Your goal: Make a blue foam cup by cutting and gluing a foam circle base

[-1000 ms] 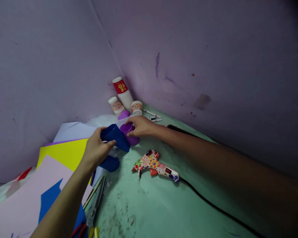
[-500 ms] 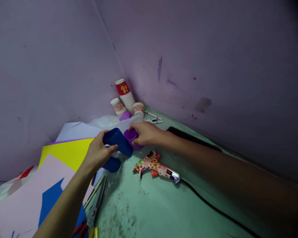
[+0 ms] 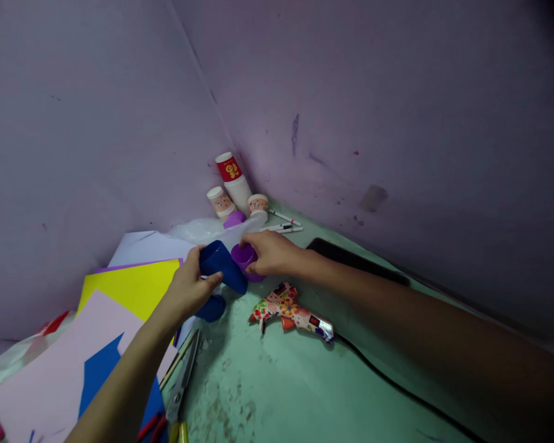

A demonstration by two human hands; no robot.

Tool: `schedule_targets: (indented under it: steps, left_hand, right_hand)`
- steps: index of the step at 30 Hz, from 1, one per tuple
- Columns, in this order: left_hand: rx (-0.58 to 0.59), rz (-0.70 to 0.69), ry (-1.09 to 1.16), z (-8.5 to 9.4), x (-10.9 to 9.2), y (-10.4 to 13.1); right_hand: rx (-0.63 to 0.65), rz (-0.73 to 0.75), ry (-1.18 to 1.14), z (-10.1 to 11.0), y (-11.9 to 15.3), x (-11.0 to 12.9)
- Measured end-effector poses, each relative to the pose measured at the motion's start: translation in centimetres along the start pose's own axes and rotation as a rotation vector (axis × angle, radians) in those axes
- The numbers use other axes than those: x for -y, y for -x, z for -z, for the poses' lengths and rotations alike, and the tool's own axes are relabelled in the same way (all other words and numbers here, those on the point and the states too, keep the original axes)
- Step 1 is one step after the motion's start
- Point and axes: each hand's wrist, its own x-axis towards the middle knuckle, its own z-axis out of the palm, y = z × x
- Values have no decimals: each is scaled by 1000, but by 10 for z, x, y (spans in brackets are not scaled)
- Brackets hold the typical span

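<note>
A tilted blue cup (image 3: 226, 266) is in my left hand (image 3: 191, 283), thumb on its near side and fingers around its far side. My right hand (image 3: 274, 253) pinches the rim of a small purple cup (image 3: 244, 257), which stands close beside the blue one near the tabletop. Below my left hand lies another blue piece (image 3: 212, 307), partly covered by that hand. A flower-patterned glue gun (image 3: 290, 311) rests on the green table just in front of both cups, its black cord running off to the lower right.
Stacked paper cups (image 3: 236, 187) stand in the wall corner, with a purple object (image 3: 234, 219), clear plastic and several white markers (image 3: 284, 229) nearby. A black flat object (image 3: 355, 261) lies along the right wall. Yellow paper (image 3: 124, 286), pink paper (image 3: 50, 357) and scissors (image 3: 182, 381) are on the left.
The view has shifted slightly. Both hands keep their hold on the cups, with hardly any movement; the glue gun stays in place.
</note>
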Motion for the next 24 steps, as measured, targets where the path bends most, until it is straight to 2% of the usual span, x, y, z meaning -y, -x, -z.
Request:
schedule_targets:
  steps: [16, 24]
  left_hand:
    - [36, 67, -101, 4, -11, 5]
    - [38, 59, -130, 4, -9, 4]
  right_hand:
    - [67, -40, 20, 6, 2, 4]
    - [35, -23, -17, 7, 2, 2]
